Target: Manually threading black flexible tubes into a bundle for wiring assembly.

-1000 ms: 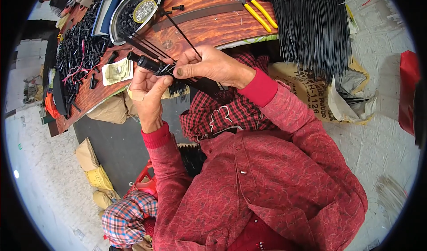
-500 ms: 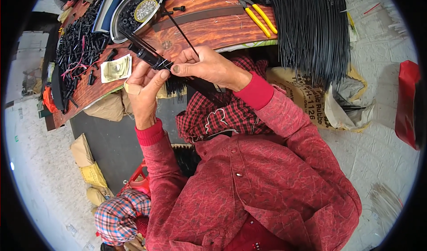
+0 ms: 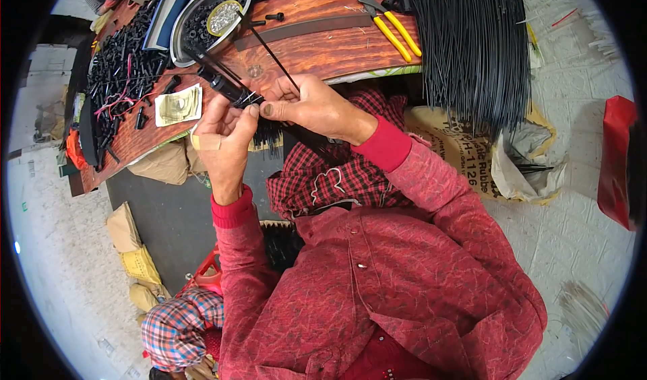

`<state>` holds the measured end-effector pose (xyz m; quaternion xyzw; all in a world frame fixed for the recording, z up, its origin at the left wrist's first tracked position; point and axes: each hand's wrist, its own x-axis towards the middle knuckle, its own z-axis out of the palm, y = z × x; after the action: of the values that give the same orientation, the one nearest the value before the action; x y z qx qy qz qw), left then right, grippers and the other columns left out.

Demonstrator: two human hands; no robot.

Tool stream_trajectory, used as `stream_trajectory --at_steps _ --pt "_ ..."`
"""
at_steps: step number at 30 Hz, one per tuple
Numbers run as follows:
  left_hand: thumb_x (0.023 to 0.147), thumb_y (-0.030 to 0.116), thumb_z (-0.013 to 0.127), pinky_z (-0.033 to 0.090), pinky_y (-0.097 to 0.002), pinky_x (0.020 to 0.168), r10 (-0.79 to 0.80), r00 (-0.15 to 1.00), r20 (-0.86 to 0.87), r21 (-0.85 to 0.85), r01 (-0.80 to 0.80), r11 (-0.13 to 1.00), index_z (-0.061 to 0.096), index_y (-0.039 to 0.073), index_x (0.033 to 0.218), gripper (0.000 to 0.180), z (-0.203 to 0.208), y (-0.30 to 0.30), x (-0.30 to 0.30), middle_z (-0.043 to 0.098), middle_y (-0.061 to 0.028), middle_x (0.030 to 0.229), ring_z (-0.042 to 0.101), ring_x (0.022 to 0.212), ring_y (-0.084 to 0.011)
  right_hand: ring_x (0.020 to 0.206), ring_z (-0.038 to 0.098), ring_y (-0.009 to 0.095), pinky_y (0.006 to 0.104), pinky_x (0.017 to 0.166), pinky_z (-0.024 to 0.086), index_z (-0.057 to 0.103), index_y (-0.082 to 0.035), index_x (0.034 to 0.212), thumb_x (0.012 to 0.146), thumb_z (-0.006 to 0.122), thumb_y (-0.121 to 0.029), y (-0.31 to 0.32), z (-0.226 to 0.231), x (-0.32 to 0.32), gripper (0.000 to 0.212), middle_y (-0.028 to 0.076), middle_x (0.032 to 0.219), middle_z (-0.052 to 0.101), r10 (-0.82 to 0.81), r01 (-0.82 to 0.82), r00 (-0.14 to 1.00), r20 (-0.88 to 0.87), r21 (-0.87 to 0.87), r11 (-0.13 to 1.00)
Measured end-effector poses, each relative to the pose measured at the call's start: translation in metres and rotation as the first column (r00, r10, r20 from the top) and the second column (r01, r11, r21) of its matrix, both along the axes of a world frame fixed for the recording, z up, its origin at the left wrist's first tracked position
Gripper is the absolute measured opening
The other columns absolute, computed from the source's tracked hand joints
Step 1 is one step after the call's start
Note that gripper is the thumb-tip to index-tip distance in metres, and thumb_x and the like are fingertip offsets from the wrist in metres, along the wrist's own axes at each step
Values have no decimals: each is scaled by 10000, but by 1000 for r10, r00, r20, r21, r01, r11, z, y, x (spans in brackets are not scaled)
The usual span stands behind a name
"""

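Just beyond the table's near edge, my left hand (image 3: 226, 134) is closed around a bundle of black rod-like parts (image 3: 224, 87), with a thick dark piece among them. A tan plaster strip lies on that hand. My right hand (image 3: 317, 107) meets it at the bundle's near end, thumb and fingers pinched. One thin black rod (image 3: 273, 55) sticks up from between the right fingers, slanting to the upper left. Both thumbs are close together at the joint, and their fingertips hide the contact there. More black strands (image 3: 310, 141) hang below my hands.
On the wooden table (image 3: 303, 51) are a metal tray (image 3: 176, 43), yellow-handled pliers (image 3: 397, 33), a stack of paper slips (image 3: 178, 105) and piled black parts (image 3: 125, 77). Long black strands (image 3: 472, 56) overhang its right side. An open sack (image 3: 458, 144) stands below.
My hands stay together at the bundle with nearly the same grip. The left wrist has shifted slightly right and down; the view has moved a little.
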<state>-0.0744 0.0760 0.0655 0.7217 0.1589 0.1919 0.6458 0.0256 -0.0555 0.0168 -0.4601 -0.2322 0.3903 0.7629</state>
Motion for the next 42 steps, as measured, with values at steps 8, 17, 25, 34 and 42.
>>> stream_trajectory --at_steps 8,17,25,34,42 --pt "867 -9 664 484 -188 747 -36 999 -5 -158 35 987 579 -41 1266 409 -3 2 0 657 -18 976 587 820 -50 620 530 60 209 537 400 629 -29 863 851 748 -137 -2 -10 2 161 6 753 625 62 -58 988 -139 32 998" --pt "855 -17 668 509 -232 822 -144 990 10 -176 143 974 572 -57 1260 419 -13 16 -7 663 -66 1057 626 903 -101 658 544 53 204 569 416 629 -39 886 862 727 -113 -9 6 1 126 0 767 631 75 -78 996 -57 -58 995" --pt "851 6 679 495 -240 848 -100 994 52 -146 107 984 585 -59 1237 403 -18 13 -5 658 -62 1049 621 928 -110 731 570 46 220 640 467 662 7 910 868 699 -75 -12 14 4 99 -15 794 645 -26 91 934 356 -167 982" --pt "858 -33 653 481 -260 917 -128 985 113 -145 144 979 528 -64 1297 458 -21 13 -7 626 -97 1172 610 1039 -142 786 601 115 268 695 494 648 -14 1014 790 730 -103 -12 38 11 254 39 922 648 -238 323 647 725 22 946" --pt "861 -24 653 479 -264 900 -109 990 94 -85 118 989 536 -61 1282 438 -22 9 -10 635 -92 1150 607 1028 -138 765 588 79 256 700 495 660 11 973 857 683 -124 6 51 19 180 21 854 642 -188 167 801 568 90 982"
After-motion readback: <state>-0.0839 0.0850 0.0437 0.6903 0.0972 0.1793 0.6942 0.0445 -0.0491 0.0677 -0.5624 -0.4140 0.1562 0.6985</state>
